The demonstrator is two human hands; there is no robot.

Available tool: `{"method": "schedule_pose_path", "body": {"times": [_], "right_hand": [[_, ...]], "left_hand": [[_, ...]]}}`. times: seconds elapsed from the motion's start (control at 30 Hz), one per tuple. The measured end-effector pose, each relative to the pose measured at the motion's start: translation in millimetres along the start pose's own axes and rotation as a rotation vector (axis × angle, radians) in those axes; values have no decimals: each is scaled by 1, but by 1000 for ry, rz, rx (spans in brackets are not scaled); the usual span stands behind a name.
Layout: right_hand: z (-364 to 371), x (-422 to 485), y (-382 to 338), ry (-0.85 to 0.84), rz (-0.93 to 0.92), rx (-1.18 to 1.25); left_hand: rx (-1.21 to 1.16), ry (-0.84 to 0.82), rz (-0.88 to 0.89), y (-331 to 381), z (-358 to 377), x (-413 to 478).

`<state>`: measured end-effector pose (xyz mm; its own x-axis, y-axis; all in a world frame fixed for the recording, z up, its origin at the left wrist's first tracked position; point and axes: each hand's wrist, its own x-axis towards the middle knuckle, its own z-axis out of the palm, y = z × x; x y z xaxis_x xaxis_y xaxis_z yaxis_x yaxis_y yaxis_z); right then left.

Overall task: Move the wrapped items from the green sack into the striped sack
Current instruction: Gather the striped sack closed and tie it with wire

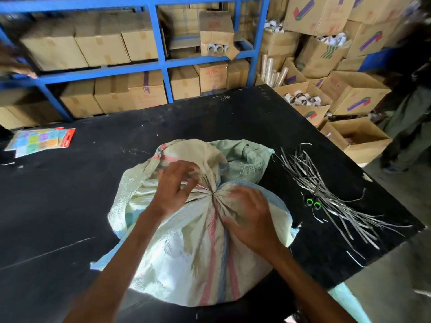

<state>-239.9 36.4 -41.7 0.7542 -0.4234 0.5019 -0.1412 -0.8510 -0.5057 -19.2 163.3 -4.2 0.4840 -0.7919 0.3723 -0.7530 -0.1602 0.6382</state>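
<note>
Striped sack (198, 252) sits mid-desk, full and rounded, with pink and blue stripes running up to a puckered neck at the top centre. What fills it is hidden by the cloth.

Left hand (173, 186) is on the far-left side of the neck, fingers bent and spread, tips dug into the gathered folds and holding them. Right hand (250, 221) is on the near-right side of the neck, fingers curled over bunched cloth with the thumb tucked underneath, gripping it. The fingertips are a bit motion-blurred. The neck lies between the two hands, and both forearms reach in over the sack's near side.

Green sack (247, 157) lies just behind the striped sack and touches it. It is slumped and crumpled, and neither hand is on it.

The desk (70, 206) is black and scuffed. A loose bundle of grey strips (326, 190) is fanned out to the right of the sacks, with two small green rings (313, 203) side by side among them. A colourful flat packet (39, 141) lies at the far left. Behind the desk is a blue rack (161, 43) loaded with cardboard boxes (100, 47), and more open boxes are stacked at the right. Another person (410, 113) stands at the right edge.
</note>
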Motion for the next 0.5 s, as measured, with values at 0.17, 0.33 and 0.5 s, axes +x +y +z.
{"method": "schedule_pose_path", "body": {"times": [0.17, 0.33, 0.5], "right_hand": [[-10, -12, 57, -411, 266, -214], [-11, -8, 86, -532, 297, -220], [4, -4, 78, -397, 283, -124]], "left_hand": [[111, -300, -43, -36, -22, -53], [28, -540, -301, -66, -11, -63], [-44, -353, -306, -75, 11, -71]]}}
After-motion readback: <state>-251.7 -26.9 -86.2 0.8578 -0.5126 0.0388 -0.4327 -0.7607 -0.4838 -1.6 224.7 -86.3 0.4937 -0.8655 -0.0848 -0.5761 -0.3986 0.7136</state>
